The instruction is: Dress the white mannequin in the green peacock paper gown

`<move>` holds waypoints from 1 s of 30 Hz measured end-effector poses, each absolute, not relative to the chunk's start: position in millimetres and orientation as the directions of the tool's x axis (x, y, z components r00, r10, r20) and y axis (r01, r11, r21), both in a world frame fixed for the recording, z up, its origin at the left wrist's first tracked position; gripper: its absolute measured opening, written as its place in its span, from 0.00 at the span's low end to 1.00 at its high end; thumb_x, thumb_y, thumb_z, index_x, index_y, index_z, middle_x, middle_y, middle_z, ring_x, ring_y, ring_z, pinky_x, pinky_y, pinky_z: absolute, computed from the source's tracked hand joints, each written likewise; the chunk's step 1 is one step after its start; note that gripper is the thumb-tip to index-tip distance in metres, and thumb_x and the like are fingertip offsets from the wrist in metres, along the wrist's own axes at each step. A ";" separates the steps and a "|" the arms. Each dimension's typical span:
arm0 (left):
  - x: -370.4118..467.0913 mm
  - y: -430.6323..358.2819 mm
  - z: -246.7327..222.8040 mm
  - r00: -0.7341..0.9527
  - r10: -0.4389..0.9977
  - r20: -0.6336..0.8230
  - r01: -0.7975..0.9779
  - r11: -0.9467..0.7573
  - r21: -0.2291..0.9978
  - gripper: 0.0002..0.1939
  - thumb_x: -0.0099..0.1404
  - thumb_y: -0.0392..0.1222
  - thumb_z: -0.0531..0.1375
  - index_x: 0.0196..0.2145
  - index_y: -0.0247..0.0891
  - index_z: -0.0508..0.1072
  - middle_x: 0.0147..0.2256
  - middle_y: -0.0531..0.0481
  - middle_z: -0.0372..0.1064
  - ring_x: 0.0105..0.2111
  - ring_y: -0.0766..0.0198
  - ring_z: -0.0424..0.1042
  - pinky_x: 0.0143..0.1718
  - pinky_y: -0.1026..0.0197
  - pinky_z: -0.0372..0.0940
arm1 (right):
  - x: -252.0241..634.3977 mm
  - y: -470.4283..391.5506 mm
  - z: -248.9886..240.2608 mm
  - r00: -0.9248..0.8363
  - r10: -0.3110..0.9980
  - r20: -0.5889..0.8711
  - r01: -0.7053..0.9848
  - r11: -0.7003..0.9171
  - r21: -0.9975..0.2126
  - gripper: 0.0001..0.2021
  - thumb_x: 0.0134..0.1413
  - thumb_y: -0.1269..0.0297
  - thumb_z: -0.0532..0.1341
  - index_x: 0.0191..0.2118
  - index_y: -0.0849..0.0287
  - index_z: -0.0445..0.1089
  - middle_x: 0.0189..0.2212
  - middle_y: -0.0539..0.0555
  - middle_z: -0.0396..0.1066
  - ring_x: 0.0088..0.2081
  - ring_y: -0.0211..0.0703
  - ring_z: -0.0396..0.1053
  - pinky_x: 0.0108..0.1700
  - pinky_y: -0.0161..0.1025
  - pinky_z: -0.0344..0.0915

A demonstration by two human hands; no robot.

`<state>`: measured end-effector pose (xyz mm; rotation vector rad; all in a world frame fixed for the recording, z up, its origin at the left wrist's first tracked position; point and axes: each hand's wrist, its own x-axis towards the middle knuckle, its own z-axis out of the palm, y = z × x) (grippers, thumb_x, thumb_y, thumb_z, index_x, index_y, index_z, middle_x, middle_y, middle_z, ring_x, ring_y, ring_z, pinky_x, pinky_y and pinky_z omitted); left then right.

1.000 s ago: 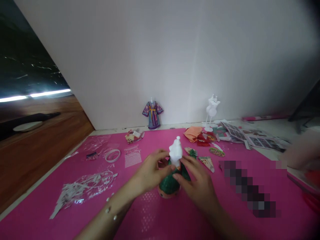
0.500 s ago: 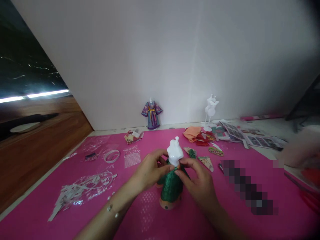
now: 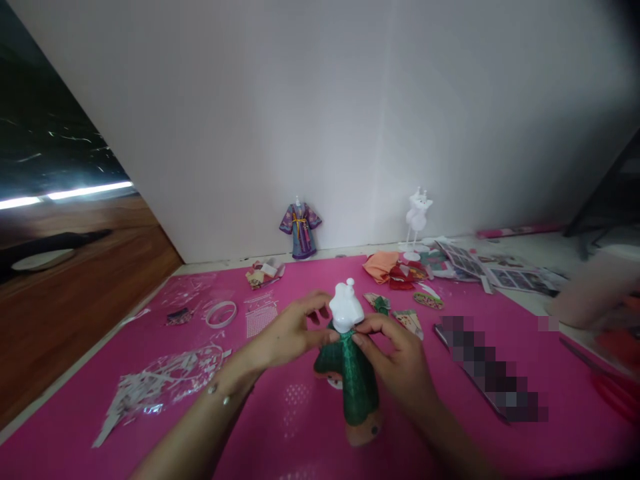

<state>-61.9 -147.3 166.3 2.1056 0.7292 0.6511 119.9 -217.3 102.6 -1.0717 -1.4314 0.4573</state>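
A small white mannequin torso (image 3: 346, 308) stands in front of me, with a green skirt (image 3: 359, 383) with an orange-brown hem hanging from its waist. My right hand (image 3: 395, 350) pinches the skirt's waist edge between thumb and index finger. At the other side, my left hand (image 3: 295, 327) has its thumb touching the waist, while its index finger curves apart from it beside the torso. Any left fingertips behind the mannequin are hidden. Part of a white base shows under the skirt's left panel.
A doll-size purple robe (image 3: 301, 230) and a bare white mannequin (image 3: 417, 217) stand by the wall. On the pink mat lie orange cloth (image 3: 381, 265), a tape roll (image 3: 221, 315), a plastic bag of white strips (image 3: 160, 380), and a pixelated dark flat object (image 3: 493, 373). Red-handled scissors (image 3: 613, 393) lie right.
The skirt's front panel has swung to the right, showing more of the left panel and the white base. My left fingers have spread away from the torso; my right hand keeps its pinch.
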 end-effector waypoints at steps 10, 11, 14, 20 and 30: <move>-64.7 -136.2 156.0 0.802 0.587 0.112 0.091 -0.305 0.948 0.13 0.52 0.37 0.69 0.37 0.37 0.75 0.36 0.52 0.71 0.39 0.62 0.68 0.46 0.59 0.61 | 119.6 -220.4 109.5 0.093 0.837 0.540 0.228 0.510 -0.829 0.04 0.51 0.72 0.62 0.30 0.56 0.69 0.32 0.50 0.75 0.35 0.40 0.72 0.34 0.33 0.69; -65.2 -136.0 155.0 0.809 0.577 0.112 0.079 -0.296 0.952 0.14 0.52 0.38 0.70 0.37 0.37 0.75 0.37 0.52 0.70 0.39 0.62 0.68 0.45 0.60 0.61 | 119.7 -221.0 110.2 0.084 0.839 0.537 0.228 0.509 -0.830 0.04 0.51 0.72 0.62 0.30 0.56 0.69 0.32 0.50 0.74 0.35 0.40 0.72 0.34 0.33 0.69; -66.7 -135.9 151.5 0.825 0.560 0.078 0.063 -0.229 0.971 0.17 0.51 0.40 0.71 0.38 0.37 0.75 0.36 0.53 0.68 0.36 0.65 0.67 0.38 0.64 0.62 | 120.6 -223.1 112.9 0.061 0.829 0.556 0.242 0.528 -0.814 0.05 0.50 0.74 0.62 0.30 0.56 0.69 0.34 0.51 0.74 0.36 0.41 0.72 0.36 0.35 0.68; -68.0 -140.8 149.5 0.863 0.502 0.061 0.023 -0.158 0.987 0.18 0.48 0.48 0.71 0.34 0.38 0.74 0.37 0.51 0.66 0.37 0.62 0.67 0.38 0.62 0.64 | 123.2 -230.3 116.7 -0.027 0.772 0.635 0.316 0.609 -0.727 0.06 0.49 0.76 0.63 0.29 0.57 0.70 0.32 0.51 0.73 0.35 0.39 0.70 0.35 0.35 0.65; -70.6 -142.6 142.4 0.850 0.525 0.036 0.030 -0.116 0.993 0.20 0.47 0.54 0.70 0.34 0.42 0.72 0.38 0.51 0.70 0.39 0.57 0.69 0.40 0.58 0.65 | 121.1 -233.1 118.7 -0.065 0.741 0.669 0.386 0.637 -0.668 0.07 0.50 0.76 0.62 0.34 0.56 0.71 0.27 0.48 0.70 0.31 0.39 0.68 0.34 0.36 0.64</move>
